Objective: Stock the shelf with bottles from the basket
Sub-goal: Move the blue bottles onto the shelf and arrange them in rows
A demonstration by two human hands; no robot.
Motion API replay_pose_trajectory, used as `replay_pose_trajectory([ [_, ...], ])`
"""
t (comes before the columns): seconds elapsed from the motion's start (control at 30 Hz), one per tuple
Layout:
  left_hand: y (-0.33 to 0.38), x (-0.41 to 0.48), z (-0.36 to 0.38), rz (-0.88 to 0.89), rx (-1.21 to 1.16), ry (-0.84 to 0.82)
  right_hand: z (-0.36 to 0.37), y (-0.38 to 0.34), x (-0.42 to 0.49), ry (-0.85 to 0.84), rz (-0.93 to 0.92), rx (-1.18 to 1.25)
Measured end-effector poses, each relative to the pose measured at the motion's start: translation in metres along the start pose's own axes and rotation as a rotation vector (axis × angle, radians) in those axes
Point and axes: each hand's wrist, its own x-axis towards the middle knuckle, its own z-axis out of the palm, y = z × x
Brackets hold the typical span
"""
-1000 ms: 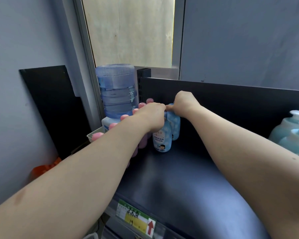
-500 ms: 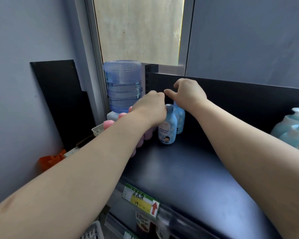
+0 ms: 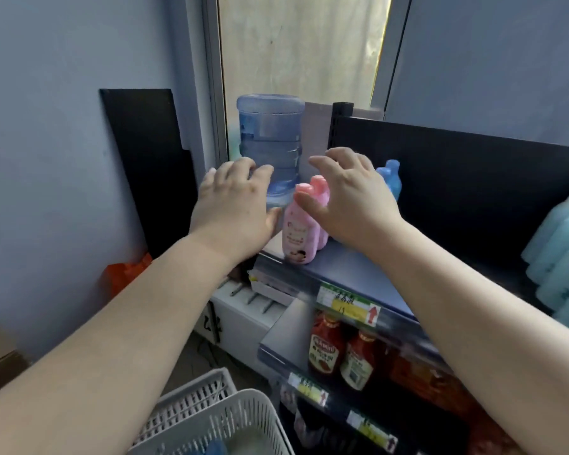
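Both hands hover in front of the top shelf [image 3: 352,274], fingers spread and holding nothing. My left hand [image 3: 234,205] is left of a row of pink bottles [image 3: 301,231] standing at the shelf's left end. My right hand [image 3: 349,198] is just right of that row and partly covers the bottles behind it. A small blue bottle [image 3: 391,180] shows past my right hand, near the shelf's black back panel. The white plastic basket [image 3: 211,421] is at the bottom of the view, with something blue lying in it.
Large light-blue pump bottles [image 3: 559,244] fill the shelf's right end. A water dispenser jug [image 3: 270,142] stands left of the shelf. Red sauce bottles [image 3: 326,349] sit on the lower shelf. An orange bag [image 3: 125,274] lies by the wall.
Both hands have let go of the blue bottles and drawn back toward me with fingers spread. The view has pulled back and tilted down, bringing the basket and lower shelf into sight.
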Motion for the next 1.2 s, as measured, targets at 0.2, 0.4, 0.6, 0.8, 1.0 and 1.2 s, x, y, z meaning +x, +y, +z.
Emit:
replay_pose_trajectory([
  [0.2,-0.064,-0.091,0.011,-0.055,0.002,-0.047,0.042,-0.069,-0.061,-0.022,-0.097,0.015],
  [0.4,-0.12,-0.184,0.045,-0.166,-0.012,-0.212,0.104,-0.107,-0.118,-0.183,-0.12,0.051],
  [0.6,-0.154,-0.271,0.086,-0.295,-0.037,-0.49,0.171,-0.13,-0.177,-0.403,-0.138,0.123],
  [0.8,-0.163,-0.345,0.127,-0.398,-0.067,-0.767,0.242,-0.145,-0.24,-0.688,-0.146,0.174],
  [1.0,-0.155,-0.395,0.169,-0.398,-0.102,-1.044,0.305,-0.141,-0.281,-0.964,-0.17,0.184],
  [1.2,-0.138,-0.422,0.209,-0.347,-0.165,-1.265,0.347,-0.143,-0.3,-1.191,-0.196,0.118],
])
